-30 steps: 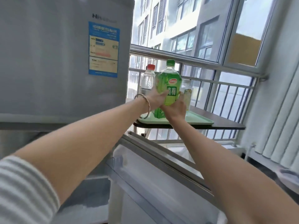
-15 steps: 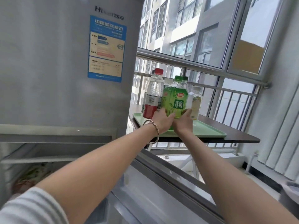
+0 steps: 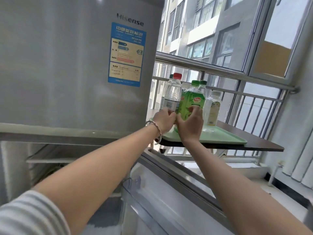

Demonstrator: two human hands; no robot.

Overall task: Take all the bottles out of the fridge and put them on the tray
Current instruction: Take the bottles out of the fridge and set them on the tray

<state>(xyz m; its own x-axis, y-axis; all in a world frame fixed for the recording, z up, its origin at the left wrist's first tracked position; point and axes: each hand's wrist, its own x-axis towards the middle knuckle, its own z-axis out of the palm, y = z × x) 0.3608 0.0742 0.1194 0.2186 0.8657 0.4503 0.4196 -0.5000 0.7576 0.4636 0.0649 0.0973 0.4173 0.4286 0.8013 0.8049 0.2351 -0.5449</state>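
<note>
Standing upright on the pale green tray [image 3: 220, 139], the green bottle [image 3: 192, 103] has a green cap, a clear neck and a bright green label with a small red and yellow badge; its base is hidden behind the hands. The left hand [image 3: 165, 119] curls against its lower left side and the right hand [image 3: 190, 125] wraps the lower front, fingers [image 3: 194, 110] pressed on the label, so both hands clasp the one bottle; a thin bangle [image 3: 156, 127] circles the left wrist, and a striped sleeve [image 3: 32, 216] shows at the near left corner. Just beside it on the left stands a clear bottle with a red cap [image 3: 172, 94]; to the right stands a clear bottle with a pale cap [image 3: 213, 107]; behind are three more caps, two green and one white, making six bottles that can be counted on the tray, though those at the back are mostly hidden. The tray lies on a dark brown desk [image 3: 260, 144] set against a metal railing [image 3: 220, 70] and a large window [image 3: 237, 39] facing grey buildings. A silver fridge [image 3: 67, 65] fills the left, bearing a blue sticker [image 3: 126, 54]; its lower door [image 3: 169, 200] hangs open beneath the arms; white vertical blinds [image 3: 303, 150] hang at the right edge.
</note>
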